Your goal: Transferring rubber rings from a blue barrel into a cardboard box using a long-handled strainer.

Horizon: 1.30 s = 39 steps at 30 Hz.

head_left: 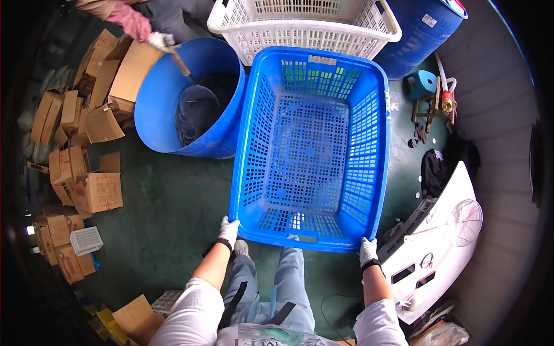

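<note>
A large empty blue plastic basket (369, 138) with perforated walls and floor is held out in front of me. My left hand (229, 230), in a white glove, grips the near left corner of its rim. My right hand (367, 251), also gloved in white, grips the near right corner. The basket's far edge lies close to a white plastic basket (254, 40) and touches a blue barrel (158, 98). My legs in grey trousers show below the basket.
Another person's gloved hand (160, 40) holds a stick over the open blue barrel, which has dark contents. A second blue drum (424, 34) stands at the back right. Many cardboard boxes (101, 190) lie at the left. A white panel (444, 230) and a small wooden stool (430, 104) are at the right.
</note>
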Available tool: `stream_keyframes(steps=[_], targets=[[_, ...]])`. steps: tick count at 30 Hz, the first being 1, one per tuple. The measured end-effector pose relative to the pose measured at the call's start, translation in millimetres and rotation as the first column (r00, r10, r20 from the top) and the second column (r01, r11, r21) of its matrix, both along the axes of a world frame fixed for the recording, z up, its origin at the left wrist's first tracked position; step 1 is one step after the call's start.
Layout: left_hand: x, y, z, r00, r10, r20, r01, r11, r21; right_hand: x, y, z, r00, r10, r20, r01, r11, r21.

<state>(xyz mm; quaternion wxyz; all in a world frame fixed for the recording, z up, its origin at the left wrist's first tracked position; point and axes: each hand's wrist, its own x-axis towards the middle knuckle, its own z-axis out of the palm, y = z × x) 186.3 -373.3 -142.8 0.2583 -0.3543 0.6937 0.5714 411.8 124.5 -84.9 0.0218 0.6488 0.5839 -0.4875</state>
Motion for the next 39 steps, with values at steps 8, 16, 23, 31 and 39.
stream_keyframes(steps=[8,16,23,31,39], targets=[[17,4,-6,1.000,-0.008,-0.021,0.009,0.997,0.073,6,-16,4,0.977,-0.156,-0.148,0.144,0.985,-0.091],[56,-39,66,0.985,-0.135,0.103,0.136,0.991,0.000,21,-121,41,0.997,-0.025,0.077,0.051,0.933,-0.357],[60,-153,114,0.972,-0.085,0.220,0.039,0.978,0.205,13,-239,33,0.936,0.352,-0.008,-0.331,0.872,-0.360],[43,-350,134,0.983,0.092,0.161,-0.132,0.958,0.253,-70,-366,92,0.958,0.278,-0.070,-0.284,0.882,-0.377],[89,-533,106,0.913,0.235,0.332,-0.241,0.970,-0.024,-67,-443,99,0.995,0.055,-0.086,-0.083,0.927,-0.365]])
